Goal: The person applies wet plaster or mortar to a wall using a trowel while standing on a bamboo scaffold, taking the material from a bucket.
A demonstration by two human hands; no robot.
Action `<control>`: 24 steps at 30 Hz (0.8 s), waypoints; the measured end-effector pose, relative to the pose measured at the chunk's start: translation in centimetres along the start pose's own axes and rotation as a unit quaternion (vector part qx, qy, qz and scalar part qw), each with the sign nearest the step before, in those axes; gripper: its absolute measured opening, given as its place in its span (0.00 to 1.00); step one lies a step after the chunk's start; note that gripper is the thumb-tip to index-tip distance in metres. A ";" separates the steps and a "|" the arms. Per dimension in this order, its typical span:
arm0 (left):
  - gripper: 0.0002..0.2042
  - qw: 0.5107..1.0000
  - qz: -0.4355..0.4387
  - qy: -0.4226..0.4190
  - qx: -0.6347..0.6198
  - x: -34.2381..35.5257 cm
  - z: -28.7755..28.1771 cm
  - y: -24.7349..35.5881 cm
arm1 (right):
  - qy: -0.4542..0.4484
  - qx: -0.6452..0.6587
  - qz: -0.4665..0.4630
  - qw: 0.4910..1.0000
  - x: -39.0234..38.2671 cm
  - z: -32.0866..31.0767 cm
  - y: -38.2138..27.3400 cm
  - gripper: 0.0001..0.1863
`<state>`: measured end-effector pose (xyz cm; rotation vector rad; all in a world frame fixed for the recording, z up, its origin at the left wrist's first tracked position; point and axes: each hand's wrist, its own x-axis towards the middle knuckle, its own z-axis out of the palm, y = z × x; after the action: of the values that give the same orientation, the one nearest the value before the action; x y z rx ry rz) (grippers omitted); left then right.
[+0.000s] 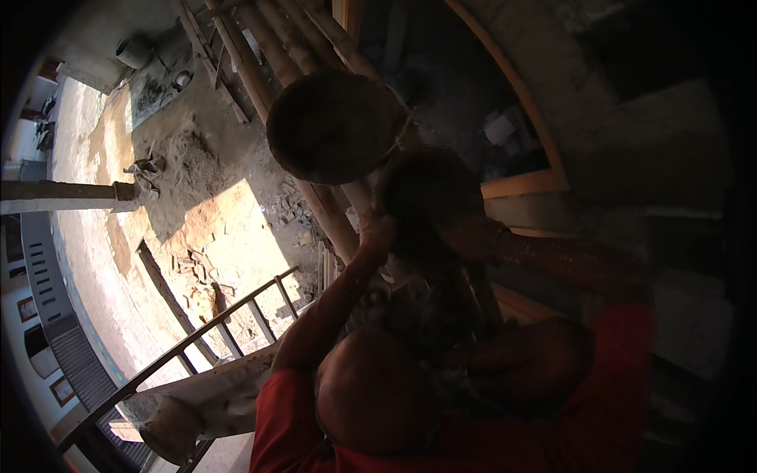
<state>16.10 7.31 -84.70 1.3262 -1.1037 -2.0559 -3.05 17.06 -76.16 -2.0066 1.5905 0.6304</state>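
Note:
A dark round bucket (430, 193) stands tilted in deep shadow before my knees. My left hand (378, 232) is closed on its left edge, fingers curled. My right hand (471, 238) lies against its near right side, and shadow hides those fingers. Just beyond, a wide dark basin (337, 126) rests on bamboo poles (260, 55), with a thin cord or wire at its right rim. Whatever these two vessels hold is too dark to make out.
Far below on the left lies sunlit ground with rubble (201, 276) and a sand heap (189, 154). A metal ladder (229, 335) slants at lower left beside a thick pole with a bucket (169, 430). A wood-framed opening (520, 183) borders the right.

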 end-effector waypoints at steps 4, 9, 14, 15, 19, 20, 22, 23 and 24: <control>0.15 0.999 -0.003 0.030 0.019 0.2 -0.4 -0.1 | -0.112 -0.057 0.041 0.991 -2.5 -9.3 0.8 0.19; 0.17 0.996 -0.029 0.027 0.074 1.1 1.5 -1.2 | 0.065 -0.041 0.162 0.984 -1.9 -7.5 5.3 0.13; 0.17 0.997 -0.001 0.023 0.080 4.1 -1.2 -6.4 | -0.039 -0.049 0.033 0.997 2.7 -3.6 2.3 0.12; 0.17 0.991 0.013 0.041 0.129 5.5 -2.1 -9.1 | -0.020 -0.025 0.020 0.999 2.8 -3.0 1.7 0.11; 0.19 0.957 0.074 0.018 0.279 2.9 1.8 -4.6 | -0.094 0.047 0.138 0.985 -1.5 -1.5 1.0 0.10; 0.20 0.929 0.096 0.002 0.359 3.0 1.0 -4.5 | -0.114 0.040 0.113 0.986 -2.2 -4.6 0.1 0.11; 0.23 0.838 0.118 -0.023 0.533 4.3 -0.8 -6.1 | -0.133 -0.005 0.082 0.988 -3.6 -11.6 -1.5 0.14; 0.23 0.840 0.102 -0.027 0.532 4.6 -0.7 -6.4 | -0.138 -0.034 0.086 0.986 -4.6 -13.6 -1.4 0.16; 0.24 0.842 0.088 -0.030 0.531 4.9 -0.6 -6.6 | -0.086 0.074 0.088 0.990 -5.7 -15.5 -0.5 0.17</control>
<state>14.83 7.34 -92.85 1.4807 -2.4776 -1.2977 -3.01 11.54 -60.63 -1.6702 1.6689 0.7085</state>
